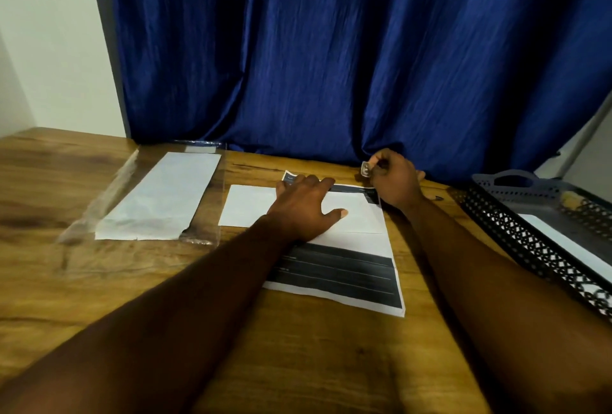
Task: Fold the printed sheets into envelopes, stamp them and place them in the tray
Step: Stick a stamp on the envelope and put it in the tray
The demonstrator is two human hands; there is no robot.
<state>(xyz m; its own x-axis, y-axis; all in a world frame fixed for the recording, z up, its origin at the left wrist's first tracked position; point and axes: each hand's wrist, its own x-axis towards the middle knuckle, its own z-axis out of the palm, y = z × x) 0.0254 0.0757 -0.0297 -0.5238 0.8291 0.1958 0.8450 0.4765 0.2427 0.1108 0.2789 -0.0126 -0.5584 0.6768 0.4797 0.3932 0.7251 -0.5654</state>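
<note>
Two bare hands work at the far side of a wooden surface (314, 347). The left hand (306, 205) lies palm-down on a white envelope (246, 205), fingers straight and spread, so its grip is apart and it presses rather than holds. The envelope lies flat across the upper part of a printed sheet (337, 278), which rests slightly askew in the middle of the surface; the sheet's dark banded print shows nearer the person and at its far corners. The right hand (394, 181) is just past the sheet's far right corner, close to a hanging blue curtain (331, 49). Its grip is closed on a small stamp (365, 169), pinched between thumb and fingertips; the stamp's design is too blurred to read. At the right edge stands a dark perforated tray (530, 241) with a flat white piece (569, 248) lying inside. Well to the left, apart from the sheet, a clear plastic sleeve (109, 201) holds a white paper pack (159, 198).
</note>
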